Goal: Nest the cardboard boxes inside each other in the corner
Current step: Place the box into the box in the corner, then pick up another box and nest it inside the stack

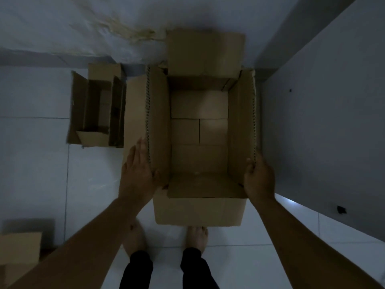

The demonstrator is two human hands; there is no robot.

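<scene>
A large open cardboard box (199, 211) stands on the floor in front of me, its flaps up and its inside empty. My left hand (138, 170) lies flat against the outside of its left flap, thumb hooked over the edge. My right hand (259, 178) grips the near end of the right flap. A smaller open cardboard box (98, 109) sits on the floor to the left, close to the back wall. Part of a third cardboard box (19, 250) shows at the bottom left edge.
The big box sits near the room corner, with a stained back wall (104, 24) behind it and a side wall (325, 113) to the right. The white tiled floor (35, 163) spreads out to the left. My bare feet (166, 238) stand just behind the box.
</scene>
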